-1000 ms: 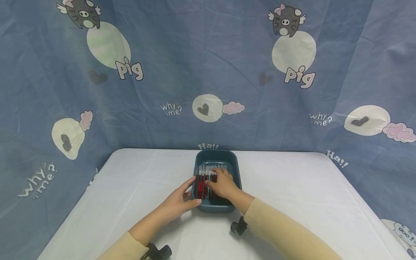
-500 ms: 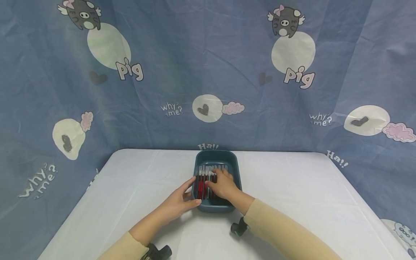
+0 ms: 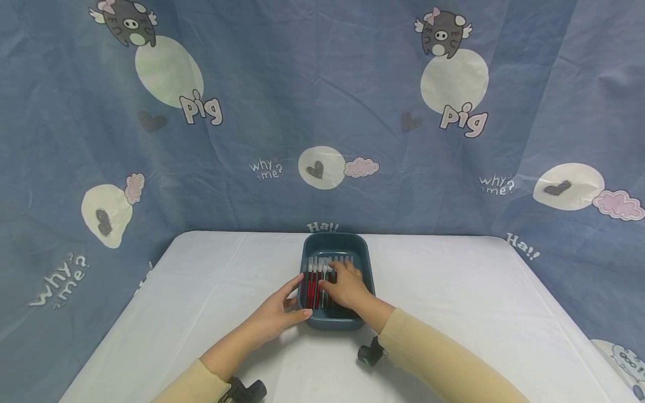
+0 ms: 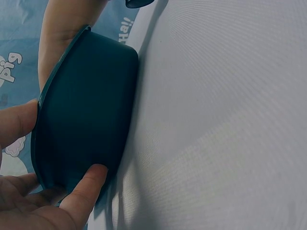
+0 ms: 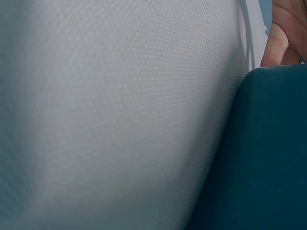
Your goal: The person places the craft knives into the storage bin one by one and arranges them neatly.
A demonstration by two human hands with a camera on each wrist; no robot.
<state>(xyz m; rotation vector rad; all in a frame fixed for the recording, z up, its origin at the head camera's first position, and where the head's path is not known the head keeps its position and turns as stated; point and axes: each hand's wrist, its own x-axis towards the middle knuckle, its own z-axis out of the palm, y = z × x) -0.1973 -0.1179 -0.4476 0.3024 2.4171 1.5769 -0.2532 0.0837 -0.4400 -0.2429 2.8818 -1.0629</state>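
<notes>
A dark teal rectangular tray (image 3: 332, 323) stands on the white table. In it lies a row of several slim tools (image 3: 312, 288) with dark red handles and pale, silvery ends, side by side and pointing away from me. My left hand (image 3: 274, 313) rests against the tray's left side with fingers spread. In the left wrist view its thumb is at the rim and a finger lies along the outer wall. My right hand (image 3: 345, 285) reaches into the tray over the row, thumb and index finger apart on the tools. Its other fingertips are hidden, and I cannot tell whether they pinch a tool.
The white-covered table (image 3: 443, 291) extends on both sides of the tray. Behind it hangs a blue patterned cloth (image 3: 322, 207), close to the tray's far end. Each wrist wears a small black camera, the right one (image 3: 370, 352) just below the tray.
The pale ends at the right of the row have shifted slightly right, and a gap between them has widened a little. Both hands stay almost in place.
</notes>
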